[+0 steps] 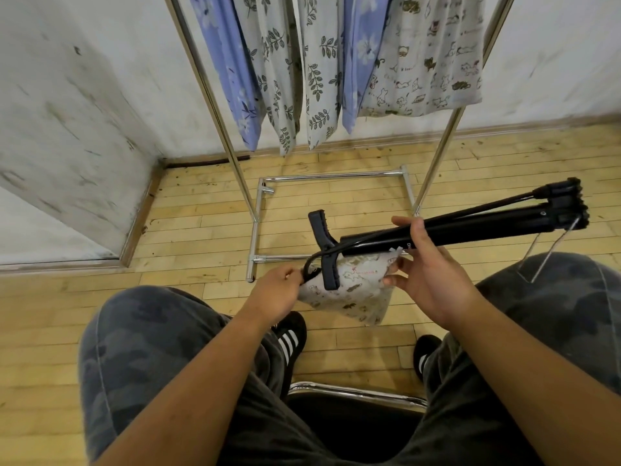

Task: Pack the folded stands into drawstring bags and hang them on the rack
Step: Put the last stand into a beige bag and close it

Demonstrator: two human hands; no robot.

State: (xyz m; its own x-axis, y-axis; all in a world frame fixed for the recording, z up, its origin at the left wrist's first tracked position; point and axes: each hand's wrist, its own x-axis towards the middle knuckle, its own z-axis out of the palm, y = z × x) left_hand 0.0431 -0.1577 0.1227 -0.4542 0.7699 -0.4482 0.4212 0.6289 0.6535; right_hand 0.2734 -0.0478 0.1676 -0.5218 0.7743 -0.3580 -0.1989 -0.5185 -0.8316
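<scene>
Bagging status: mid-step by my read; one stand in hand, not yet inside its bag
Stand: black folded tripod stand [470, 227] held roughly level above the lap; feet end out to the right; flat black padded head [324, 250] at the left end lies across the front of the bag; whole length shows outside the cloth
Bag: pale cat-print fabric drawstring bag [353, 290] hangs just under the stand's head end, between the two hands; the opening itself is not clearly seen
Right hand: right hand [433, 274] wraps the stand's shaft about mid-length; thumb on top, fingers curled under; lower fingertips touch the bag's right edge
Left hand: left hand [279, 290] pinches the bag's upper left corner, fingers closed tight; black cord loop [311, 264] sits at the pinch; drawstring or stand cable, cannot tell
Rack: chrome garment rack [232, 142] straight ahead on the wood plank floor [201, 203], well apart from the hands
Done: printed cloth bags [319, 79] hang from the rack, five by my count, blue floral, leaf and cat prints; long slim shapes suggest packed stands; contents not visible
Left: feed this stand into the bag, pull the cord closed, hang it; no further loose stands in view
Other: chrome-framed black seat [356, 391] under the person; thin wire piece [544, 260] by the right knee, purpose unclear
</scene>
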